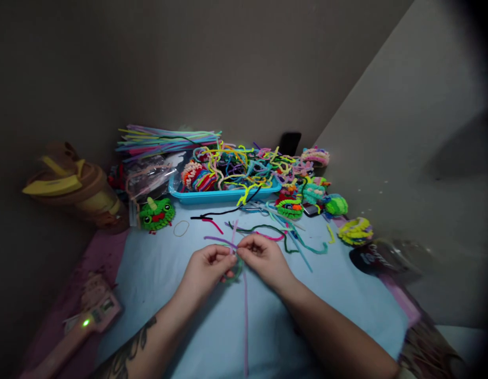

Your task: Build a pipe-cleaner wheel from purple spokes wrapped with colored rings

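Observation:
Over the middle of the table, my left hand [208, 267] and my right hand [264, 259] meet, fingertips almost touching. My left hand is closed in a pinch on a lilac pipe cleaner [246, 326]; its long end hangs toward me and a short end sticks up past the fingers. A thin greenish loop [239, 271] shows by the left fingertips, partly hidden. Between my right thumb and forefinger is a purple pipe cleaner [217, 240], whose free end points left across the lilac one. Where the strands cross is covered by the fingers.
A blue tray [224, 197] heaped with tangled pipe cleaners stands behind, with a straight bundle [169, 141] at its left. A green frog-like piece [157, 215], a brown cup [84, 197], a pink device [100, 305], loose strands [299, 237] and a clear cup [386, 256] lie around.

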### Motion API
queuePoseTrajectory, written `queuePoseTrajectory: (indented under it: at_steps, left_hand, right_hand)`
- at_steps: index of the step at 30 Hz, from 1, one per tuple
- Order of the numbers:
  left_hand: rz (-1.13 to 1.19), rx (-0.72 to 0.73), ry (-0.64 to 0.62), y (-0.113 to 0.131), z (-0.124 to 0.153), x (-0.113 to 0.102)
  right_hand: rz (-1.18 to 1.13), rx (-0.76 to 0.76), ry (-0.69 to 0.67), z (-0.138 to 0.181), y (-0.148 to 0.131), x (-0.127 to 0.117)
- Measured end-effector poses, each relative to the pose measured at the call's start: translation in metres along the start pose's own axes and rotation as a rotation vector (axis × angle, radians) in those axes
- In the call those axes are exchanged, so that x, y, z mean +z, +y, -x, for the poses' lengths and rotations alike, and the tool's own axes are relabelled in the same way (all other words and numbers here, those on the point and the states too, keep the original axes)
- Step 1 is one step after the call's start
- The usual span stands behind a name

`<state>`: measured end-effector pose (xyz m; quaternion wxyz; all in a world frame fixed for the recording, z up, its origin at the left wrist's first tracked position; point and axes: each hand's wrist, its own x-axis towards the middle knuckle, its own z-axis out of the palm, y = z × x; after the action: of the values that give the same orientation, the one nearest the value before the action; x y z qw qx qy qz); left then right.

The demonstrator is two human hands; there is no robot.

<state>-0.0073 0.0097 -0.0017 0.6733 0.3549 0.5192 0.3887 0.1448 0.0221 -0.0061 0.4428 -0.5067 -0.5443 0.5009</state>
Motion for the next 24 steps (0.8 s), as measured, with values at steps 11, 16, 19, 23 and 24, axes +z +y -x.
queuePoseTrajectory:
  at_steps: [11,16,19,23,24]
  left_hand:
    - [-0.198,0.078,0.039,0.005,-0.001,-0.0034]
    - [-0.225,0.16,0.014,0.0044,-0.001,-0.0041]
    - [-0.247,0.191,-0.017,0.0033,-0.0017,-0.0055]
    - [-0.306,0.187,0.027,0.0013,-0.0034,-0.0076]
    - [-0.312,0.187,0.035,0.0007,-0.0038,-0.0078]
  right_hand:
    - [0.013,0.05,-0.102,0.0012,-0.0029,-0.0013]
    - [-0.029,0.067,-0.11,0.0015,-0.0022,-0.0015]
    - [-0.032,0.07,-0.134,0.0015,-0.0017,-0.0024]
    - [0.032,0.033,-0.151,0.0014,-0.0028,-0.004]
    - [0.057,0.015,-0.136,0.0013,-0.0035,-0.0042]
